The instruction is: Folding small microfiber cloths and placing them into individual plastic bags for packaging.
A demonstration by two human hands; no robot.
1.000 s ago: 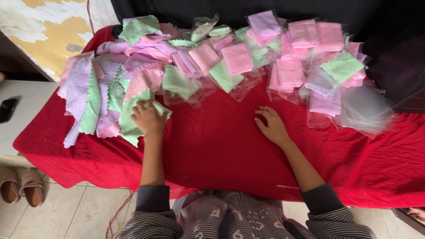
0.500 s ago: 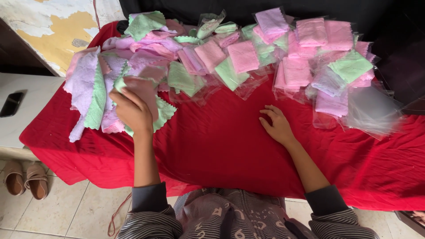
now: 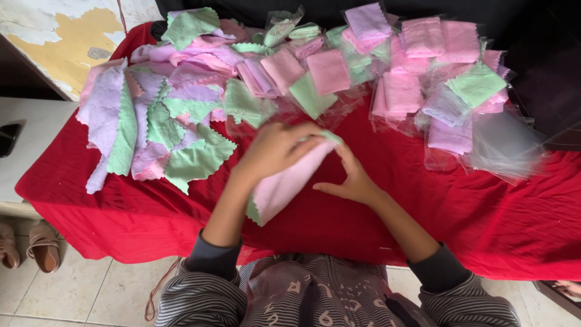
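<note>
Left hand (image 3: 273,148): fingers curled over the upper edge of a pink cloth (image 3: 284,184), gripping it; the cloth hangs slanting down and to the left from the grip, a sliver of green showing at its lower corner and at its top by the fingertips. Right hand (image 3: 354,181): fingers half spread and lightly bent, thumb out to the left, fingertips meeting the cloth's upper right edge; whether they pinch it or only touch it cannot be told. Both hands sit above the middle of a red tablecloth (image 3: 472,206), near its front edge. Left of the hands: a loose heap of unpacked cloths (image 3: 163,115) in lilac, green and pink, zigzag-edged, overlapping. Behind and to the right: folded cloths in clear bags (image 3: 423,72), pink, green and lilac, piled against one another; at the far right, empty clear bags (image 3: 505,145) lying flat. Below the table's left corner, on the tiled floor: a pair of sandals (image 3: 27,242).
</note>
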